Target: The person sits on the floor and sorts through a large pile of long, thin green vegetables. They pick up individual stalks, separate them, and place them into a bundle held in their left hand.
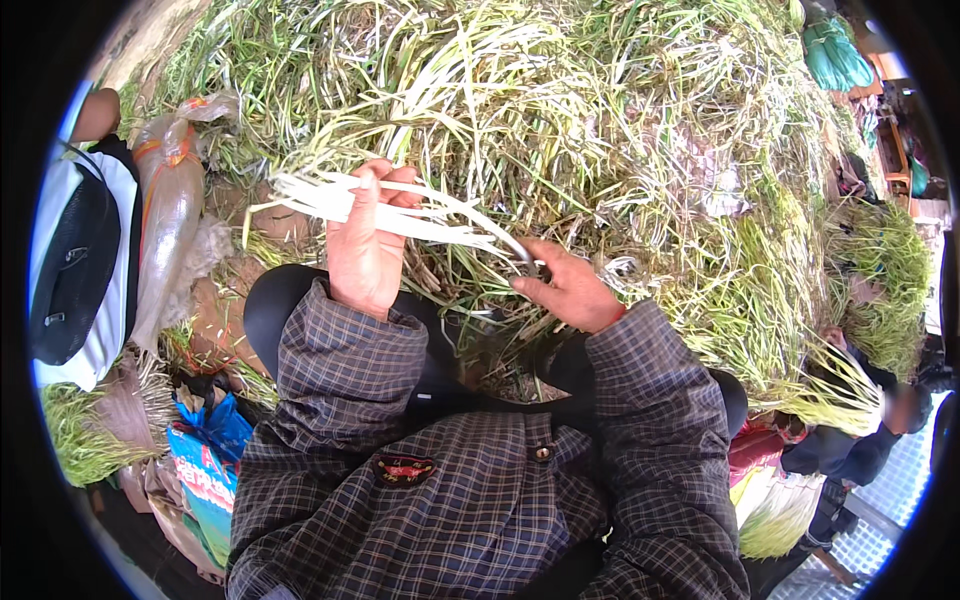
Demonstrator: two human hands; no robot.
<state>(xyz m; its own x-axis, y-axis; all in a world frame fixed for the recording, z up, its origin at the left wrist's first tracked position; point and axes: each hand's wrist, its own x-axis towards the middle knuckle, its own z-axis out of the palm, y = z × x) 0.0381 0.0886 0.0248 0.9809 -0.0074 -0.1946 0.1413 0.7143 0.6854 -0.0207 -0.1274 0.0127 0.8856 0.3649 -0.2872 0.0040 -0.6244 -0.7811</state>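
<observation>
My left hand (367, 244), palm turned up, holds a bundle of long pale stalks (427, 221) between thumb and fingers. Thin, frayed ends of the bundle stick out past the hand to the left. My right hand (574, 289) is at the other end of the bundle. Its thumb and forefinger close on a curved strip (517, 246), white along its length and grey near the fingers; whether this is a stalk or a blade I cannot tell. Below and beyond both hands spreads a thick heap of green and yellowish stalks (480, 97).
A knotted clear plastic sack (169, 217) and a black bag (79, 262) are at the left. Nearer stands a printed blue packet (202, 480). At the right, another person (847, 450) is beside a yellow-green bundle (847, 394). A teal plastic bundle (836, 56) sits far right.
</observation>
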